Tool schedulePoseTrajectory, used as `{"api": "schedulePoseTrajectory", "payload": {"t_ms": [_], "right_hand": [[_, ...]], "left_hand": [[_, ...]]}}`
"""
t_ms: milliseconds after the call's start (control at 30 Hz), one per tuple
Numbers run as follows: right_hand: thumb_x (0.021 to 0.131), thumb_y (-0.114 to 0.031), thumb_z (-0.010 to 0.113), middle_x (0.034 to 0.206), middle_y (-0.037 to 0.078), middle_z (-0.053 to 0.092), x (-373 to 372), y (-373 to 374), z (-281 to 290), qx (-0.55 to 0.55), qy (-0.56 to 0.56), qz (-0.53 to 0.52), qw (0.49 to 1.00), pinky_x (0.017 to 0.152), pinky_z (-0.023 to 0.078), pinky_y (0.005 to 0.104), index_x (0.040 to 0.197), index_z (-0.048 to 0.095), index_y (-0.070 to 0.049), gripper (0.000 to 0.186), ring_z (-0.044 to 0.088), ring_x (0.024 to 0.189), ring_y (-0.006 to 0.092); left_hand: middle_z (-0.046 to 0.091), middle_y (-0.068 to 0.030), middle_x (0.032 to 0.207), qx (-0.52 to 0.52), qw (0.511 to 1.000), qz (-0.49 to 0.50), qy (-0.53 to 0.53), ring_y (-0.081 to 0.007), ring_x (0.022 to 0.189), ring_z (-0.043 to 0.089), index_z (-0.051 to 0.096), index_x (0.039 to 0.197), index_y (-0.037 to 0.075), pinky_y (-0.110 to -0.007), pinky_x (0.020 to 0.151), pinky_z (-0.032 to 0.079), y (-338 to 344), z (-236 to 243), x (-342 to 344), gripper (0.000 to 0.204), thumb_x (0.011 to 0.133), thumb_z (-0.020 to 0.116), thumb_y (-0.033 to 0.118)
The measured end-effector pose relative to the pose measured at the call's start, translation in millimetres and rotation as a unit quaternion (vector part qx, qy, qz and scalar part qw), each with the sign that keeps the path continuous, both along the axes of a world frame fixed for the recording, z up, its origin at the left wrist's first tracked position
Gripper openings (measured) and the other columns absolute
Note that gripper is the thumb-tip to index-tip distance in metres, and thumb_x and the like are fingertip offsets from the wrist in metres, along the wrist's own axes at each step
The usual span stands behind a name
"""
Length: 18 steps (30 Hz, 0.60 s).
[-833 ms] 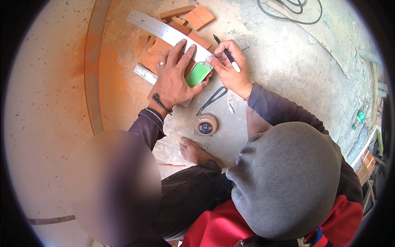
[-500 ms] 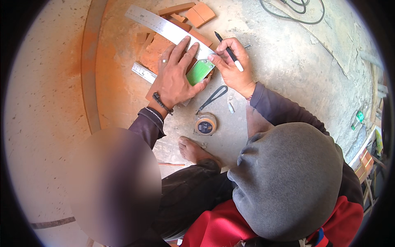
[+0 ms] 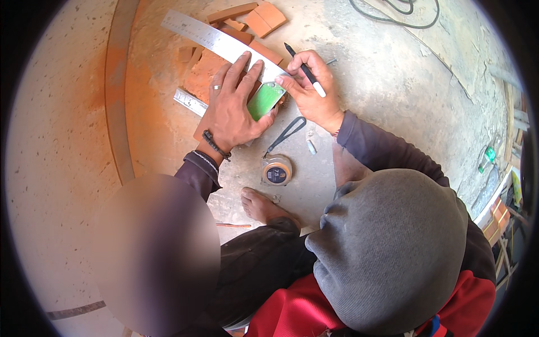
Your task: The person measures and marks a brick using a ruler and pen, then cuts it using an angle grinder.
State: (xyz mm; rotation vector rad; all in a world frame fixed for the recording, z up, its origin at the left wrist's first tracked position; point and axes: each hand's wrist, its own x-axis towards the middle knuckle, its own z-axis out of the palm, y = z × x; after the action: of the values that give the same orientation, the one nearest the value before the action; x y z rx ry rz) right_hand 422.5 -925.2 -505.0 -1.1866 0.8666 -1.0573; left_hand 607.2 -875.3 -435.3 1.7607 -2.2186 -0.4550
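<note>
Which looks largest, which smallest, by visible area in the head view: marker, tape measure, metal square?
1. Metal square, though partly covered by a hand
2. Tape measure
3. Marker

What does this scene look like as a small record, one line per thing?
Left hand: spread over the square
Right hand: holding a pen, black tip pointing away from the person
Under the square: orange tile
Beyond the square: loose tile pieces
Tape measure: on the floor, near a bare foot

Square point(image 3: 205, 39) across tiles point(image 3: 205, 77), tape measure point(image 3: 277, 171) before foot point(image 3: 259, 205)
</note>
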Motion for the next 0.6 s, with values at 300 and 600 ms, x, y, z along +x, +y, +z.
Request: {"api": "schedulePoseTrajectory", "payload": {"t_ms": [300, 600], "right_hand": [[0.087, -0.002, 0.078, 0.092, 0.000, 0.054, -0.9, -1.3, -3.1, -0.023, 0.019, 0.000, 1.000, 0.071, 0.055, 0.0247, 0.102, 0.052, -0.005, 0.030, 0.056, 0.082, 0.0060], [0.087, -0.002, 0.079, 0.091, 0.000, 0.053, -1.9, -1.6, -2.3, -0.029, 0.031, 0.004, 0.999, 0.070, 0.054, 0.0243, 0.101, 0.052, -0.005, 0.031, 0.055, 0.081, 0.0057]], "left_hand": [[0.041, -0.0192, 0.154, 0.002, 1.000, 0.009, 0.015, -0.0458, 0.134, 0.042, 0.052, 0.145, 0.009, -0.055, 0.112, 0.035, 1.3, -4.9, 0.5, 0.084, 0.070, 0.076, 0.040], [0.044, -0.0265, 0.150, 0.002, 1.000, 0.003, 0.006, -0.0459, 0.133, 0.045, 0.053, 0.145, 0.004, -0.055, 0.113, 0.034, 1.0, -2.2, -0.1, 0.085, 0.073, 0.078, 0.042]]}}
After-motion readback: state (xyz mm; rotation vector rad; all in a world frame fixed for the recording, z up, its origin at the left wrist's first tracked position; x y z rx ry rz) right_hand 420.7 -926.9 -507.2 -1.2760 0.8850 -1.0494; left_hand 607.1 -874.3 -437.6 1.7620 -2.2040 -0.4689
